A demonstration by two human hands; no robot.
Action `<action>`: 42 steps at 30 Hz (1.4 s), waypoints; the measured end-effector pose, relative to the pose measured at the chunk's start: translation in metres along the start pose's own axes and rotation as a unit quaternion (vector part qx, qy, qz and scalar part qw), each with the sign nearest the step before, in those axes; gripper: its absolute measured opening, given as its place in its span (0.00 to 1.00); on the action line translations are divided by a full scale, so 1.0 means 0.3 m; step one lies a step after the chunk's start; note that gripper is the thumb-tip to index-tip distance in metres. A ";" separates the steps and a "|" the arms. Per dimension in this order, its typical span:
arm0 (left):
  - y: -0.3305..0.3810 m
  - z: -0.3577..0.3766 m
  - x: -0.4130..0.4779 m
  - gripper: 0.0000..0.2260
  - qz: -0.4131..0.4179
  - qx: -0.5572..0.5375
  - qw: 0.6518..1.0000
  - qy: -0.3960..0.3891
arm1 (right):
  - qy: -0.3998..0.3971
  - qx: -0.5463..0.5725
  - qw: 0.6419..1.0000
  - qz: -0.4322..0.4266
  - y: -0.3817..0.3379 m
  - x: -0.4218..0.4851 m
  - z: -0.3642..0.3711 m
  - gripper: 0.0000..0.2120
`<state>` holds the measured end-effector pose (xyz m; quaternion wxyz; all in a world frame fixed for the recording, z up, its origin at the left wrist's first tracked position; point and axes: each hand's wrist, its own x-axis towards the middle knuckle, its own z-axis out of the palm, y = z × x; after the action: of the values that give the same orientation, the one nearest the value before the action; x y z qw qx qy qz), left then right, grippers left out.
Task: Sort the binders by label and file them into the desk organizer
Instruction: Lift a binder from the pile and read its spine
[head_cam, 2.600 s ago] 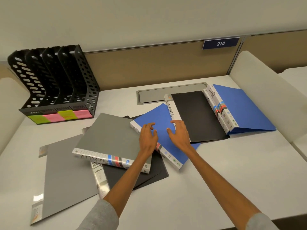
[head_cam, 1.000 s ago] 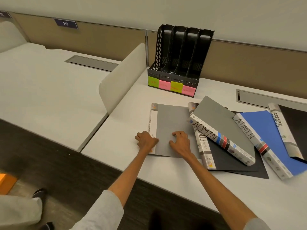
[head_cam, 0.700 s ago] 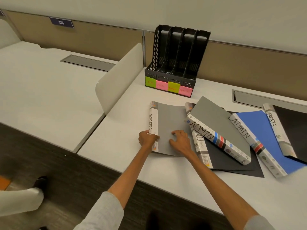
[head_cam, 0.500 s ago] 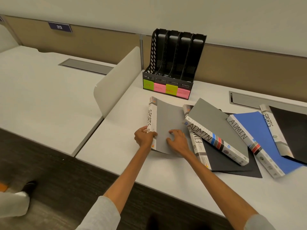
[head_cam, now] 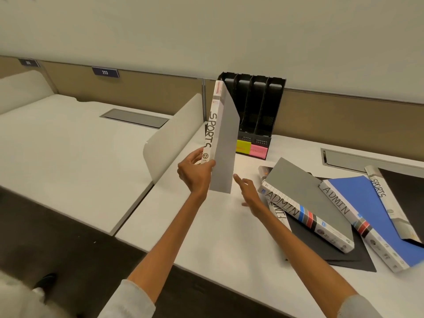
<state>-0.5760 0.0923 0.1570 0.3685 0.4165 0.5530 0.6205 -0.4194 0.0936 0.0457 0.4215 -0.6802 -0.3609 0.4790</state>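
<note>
One grey SPORTS binder is held upright above the desk, in front of the black desk organizer. The left hand grips its lower spine. The right hand, fingers loose and spread, hovers beside its bottom corner, seemingly not touching.

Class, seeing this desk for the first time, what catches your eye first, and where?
The grey SPORTS binder, held nearly upright by the left hand in front of the black desk organizer, stands out first. To its right, a bright blue ADMIN binder lies in an overlapping pile on the desk.
</note>
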 end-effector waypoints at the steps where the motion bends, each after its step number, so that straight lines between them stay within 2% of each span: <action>1: 0.014 0.002 0.002 0.22 0.001 -0.014 1.000 -0.001 | -0.007 0.025 1.000 0.005 -0.008 0.000 -0.005 0.39; 7: 0.051 0.024 -0.008 0.21 -0.051 -0.103 0.992 -0.044 | -0.028 0.142 0.989 0.008 -0.034 0.007 -0.078 0.43; 9: 0.058 0.031 -0.014 0.21 -0.074 -0.132 0.987 -0.061 | -0.025 0.200 0.979 0.020 -0.038 0.010 -0.119 0.37; 12: 0.083 0.035 -0.002 0.22 -0.093 -0.156 0.981 -0.072 | -0.024 0.245 0.969 0.014 -0.038 -0.011 -0.172 0.19; 14: 0.098 0.036 0.018 0.23 -0.090 -0.166 0.979 -0.071 | -0.010 0.262 0.965 -0.007 -0.043 -0.028 -0.200 0.14; 18: 0.114 0.069 0.040 0.23 -0.092 -0.178 0.977 -0.069 | 0.028 0.285 0.957 -0.050 -0.085 -0.053 -0.264 0.21; 22: 0.111 0.169 0.009 0.22 -0.100 -0.187 0.972 -0.104 | 0.102 0.291 0.948 -0.085 -0.097 -0.062 -0.371 0.22; 28: 0.072 0.426 -0.134 0.22 -0.135 -0.190 0.961 -0.148 | 0.206 0.296 0.930 -0.070 0.002 -0.089 -0.618 0.25; 34: 0.005 0.694 -0.349 0.23 -0.139 -0.148 0.948 -0.245 | 0.314 0.272 0.908 -0.052 0.132 -0.156 -0.931 0.20; 36: -0.009 0.777 -0.420 0.22 -0.134 -0.141 0.936 -0.295 | 0.341 0.273 0.898 -0.043 0.171 -0.174 -1.050 0.23; 38: -0.023 0.848 -0.485 0.20 -0.111 -0.124 0.908 -0.386 | 0.370 0.272 0.888 -0.032 0.208 -0.198 -1.167 0.26; 40: -0.039 0.921 -0.548 0.20 -0.092 -0.100 0.870 -0.474 | 0.395 0.278 0.876 -0.019 0.252 -0.223 -1.287 0.25; 42: -0.069 1.008 -0.616 0.21 -0.092 -0.076 0.842 -0.526 | 0.419 0.286 0.861 -0.002 0.298 -0.249 -1.407 0.24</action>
<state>-0.2261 0.0397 0.1289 0.6899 0.5981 0.2629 0.3118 -0.0290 -0.1037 0.0679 0.7101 -0.6656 0.0018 0.2298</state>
